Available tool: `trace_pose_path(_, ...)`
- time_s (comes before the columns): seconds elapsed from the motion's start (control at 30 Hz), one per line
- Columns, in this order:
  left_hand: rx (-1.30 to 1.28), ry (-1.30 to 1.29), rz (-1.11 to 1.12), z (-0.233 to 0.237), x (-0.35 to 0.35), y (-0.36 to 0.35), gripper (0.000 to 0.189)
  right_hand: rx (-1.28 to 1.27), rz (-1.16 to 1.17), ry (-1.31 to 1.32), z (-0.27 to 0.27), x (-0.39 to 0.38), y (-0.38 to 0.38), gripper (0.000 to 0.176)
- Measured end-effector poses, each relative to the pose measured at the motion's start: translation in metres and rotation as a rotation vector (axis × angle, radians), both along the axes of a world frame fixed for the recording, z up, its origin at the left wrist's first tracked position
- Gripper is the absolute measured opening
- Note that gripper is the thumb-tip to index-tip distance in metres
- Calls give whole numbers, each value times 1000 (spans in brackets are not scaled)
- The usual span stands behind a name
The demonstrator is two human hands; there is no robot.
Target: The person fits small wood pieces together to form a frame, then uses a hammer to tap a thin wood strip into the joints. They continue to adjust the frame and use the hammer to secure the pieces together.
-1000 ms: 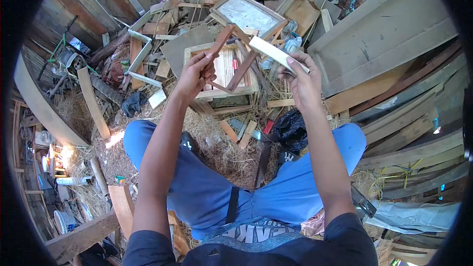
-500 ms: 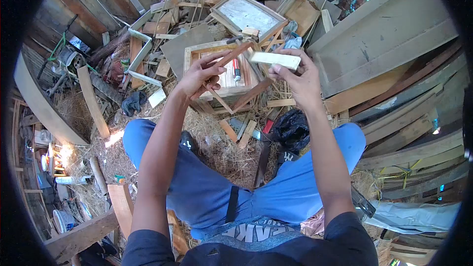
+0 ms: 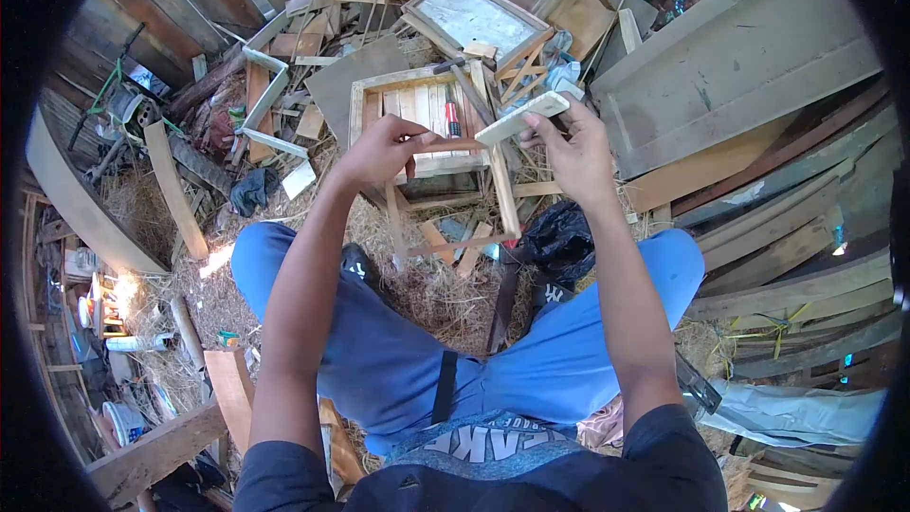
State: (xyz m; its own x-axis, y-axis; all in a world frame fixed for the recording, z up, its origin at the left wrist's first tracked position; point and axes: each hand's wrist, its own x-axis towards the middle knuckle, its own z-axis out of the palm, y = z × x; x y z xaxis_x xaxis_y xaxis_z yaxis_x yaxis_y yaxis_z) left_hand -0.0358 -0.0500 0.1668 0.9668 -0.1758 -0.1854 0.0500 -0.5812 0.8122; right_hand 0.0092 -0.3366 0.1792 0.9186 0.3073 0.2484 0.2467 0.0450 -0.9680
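My left hand (image 3: 387, 150) is closed on the top bar of a small square wooden frame (image 3: 503, 192), which hangs over the floor between my knees. In my right hand (image 3: 573, 147) is a pale rectangular wood block (image 3: 524, 118), gripped near its far end. The block slants, and its near end overlaps the frame's upper right corner. Behind them sits a wooden box (image 3: 358, 112) with a slatted top. On the slats lies a red and black tube-shaped tool (image 3: 452, 118). A hammer (image 3: 471, 93) rests at the box's right edge.
Scrap wood and a framed panel (image 3: 479, 17) are piled beyond the box. A large board (image 3: 730, 66) leans at the right, above stacked planks (image 3: 787, 256). A black plastic bag (image 3: 559, 242) lies by my right foot. Straw and offcuts cover the ground.
The wooden frame has swung from a steep tilt so that its opening shows. The pale block has tipped, its near end lowering to the frame's corner.
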Motion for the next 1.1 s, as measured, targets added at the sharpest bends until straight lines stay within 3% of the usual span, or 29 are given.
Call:
trace_pose_path(0.1, -67, 9, -111, -6, 1, 5, 30, -95, 55, -42, -1, -3, -1, 18)
trace_pose_path(0.33, -163, 214, -21, 0, -1, 3, 28, -248, 141, -13, -4, -5, -3, 25)
trace_pose_path(0.43, -269, 245, -60, -1, 1, 5, 29, -248, 101, -26, -1, -8, -1, 25)
trace_pose_path(0.5, -352, 345, 41, 2, -2, 3, 30, -263, 94, -25, 0, -7, -1, 25)
trace_pose_path(1.1, -408, 455, 50, 2, -4, 2, 33, -191, 217, 92, 4, -6, -3, 29)
